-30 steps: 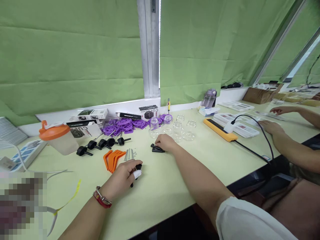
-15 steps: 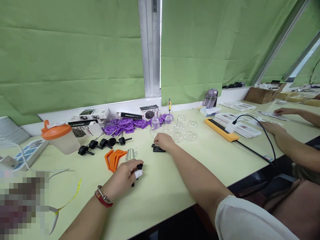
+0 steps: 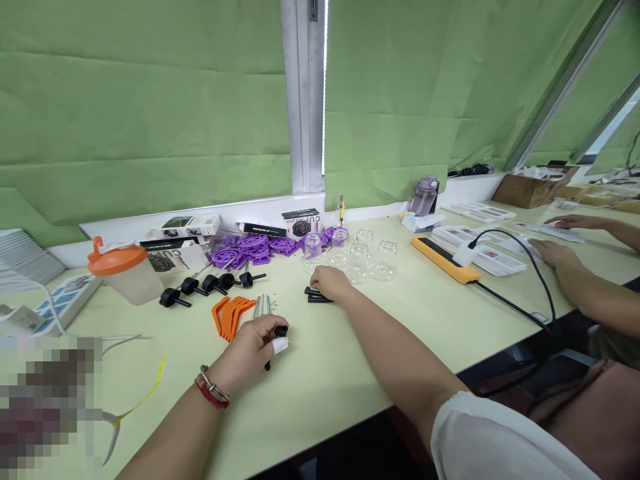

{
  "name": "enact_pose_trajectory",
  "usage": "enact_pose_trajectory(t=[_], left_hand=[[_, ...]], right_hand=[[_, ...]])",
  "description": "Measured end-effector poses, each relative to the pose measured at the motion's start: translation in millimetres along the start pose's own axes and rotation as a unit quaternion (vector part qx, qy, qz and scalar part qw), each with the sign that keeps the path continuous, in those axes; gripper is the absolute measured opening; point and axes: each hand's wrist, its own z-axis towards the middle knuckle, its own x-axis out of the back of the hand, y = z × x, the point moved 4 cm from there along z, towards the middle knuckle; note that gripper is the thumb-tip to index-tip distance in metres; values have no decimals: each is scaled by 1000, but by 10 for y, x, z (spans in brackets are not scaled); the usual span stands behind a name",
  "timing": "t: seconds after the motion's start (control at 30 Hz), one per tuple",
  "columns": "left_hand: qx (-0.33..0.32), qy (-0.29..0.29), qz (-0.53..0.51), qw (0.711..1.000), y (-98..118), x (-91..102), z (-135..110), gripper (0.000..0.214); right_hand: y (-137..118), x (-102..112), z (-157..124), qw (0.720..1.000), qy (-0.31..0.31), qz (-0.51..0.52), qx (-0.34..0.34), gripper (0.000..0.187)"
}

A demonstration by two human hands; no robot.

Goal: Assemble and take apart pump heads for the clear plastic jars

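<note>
My left hand [image 3: 254, 345] is closed round a small black plastic part [image 3: 281, 331] with a rounded end; its lower tip shows beneath the fingers. A white wrap covers the thumb. My right hand [image 3: 331, 283] reaches forward, its fingers curled down on the end of a small group of black plastic bars [image 3: 320, 299]. Its fingertips are partly hidden. Orange angled plastic pieces [image 3: 233, 316] and several metal rods [image 3: 262, 306] lie just beyond my left hand. Behind them is a row of black round caps with side pegs and metal shafts [image 3: 212, 284].
Small clear glass jars [image 3: 384, 259] stand beyond my right hand. Purple plastic parts [image 3: 256, 248] lie by printed boxes [image 3: 175, 258]. An orange-lidded shaker [image 3: 131, 285] stands left. A yellow power strip [image 3: 445, 260] and a co-worker's hands [image 3: 555, 257] are to the right.
The whole view has shifted slightly, with things appearing a little further right. Both my hands keep nearly the same places and grips. The co-worker's hands have moved slightly over their papers.
</note>
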Motion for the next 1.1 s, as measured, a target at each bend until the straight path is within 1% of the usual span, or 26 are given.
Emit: enact_pose_trajectory(t=[0.1, 0.2, 0.37, 0.43, 0.5, 0.57, 0.6, 0.67, 0.7, 0.8, 0.97, 1.1], left_hand=[[24, -2, -50, 998, -28, -11, 13, 20], [37, 1, -77, 996, -38, -14, 28, 19], [37, 3, -101, 994, -17, -4, 36, 19], [39, 4, -111, 993, -10, 2, 40, 19], [36, 4, -122, 992, -6, 3, 46, 20], [27, 2, -132, 991, -5, 3, 54, 20], [22, 2, -135, 991, -8, 4, 57, 19], [14, 3, -133, 991, -20, 6, 61, 18], [11, 6, -129, 992, -27, 9, 62, 17], [2, 13, -118, 993, -45, 20, 65, 16], [-4, 8, -126, 992, -60, 16, 77, 15], [-10, 8, -134, 991, -88, 10, 81, 15]], right_hand=[[5, -19, 0, 1000, 4, -1, 0, 21], [11, -19, 4, 1000, 15, 2, -2, 20], [-46, 84, -49, 998, 54, 18, -5, 23], [-154, 159, -129, 993, 86, 80, 28, 22], [-328, 237, -250, 971, 109, 189, 96, 17], [-533, 294, -391, 937, 98, 290, 168, 13], [-630, 315, -457, 921, 85, 329, 192, 12], [-794, 343, -563, 896, 58, 378, 226, 11], [-856, 348, -599, 889, 44, 390, 238, 10], [-947, 325, -638, 882, 14, 392, 261, 11], [-919, 232, -601, 877, -7, 394, 274, 12], [-909, 205, -592, 873, -13, 403, 275, 13]])
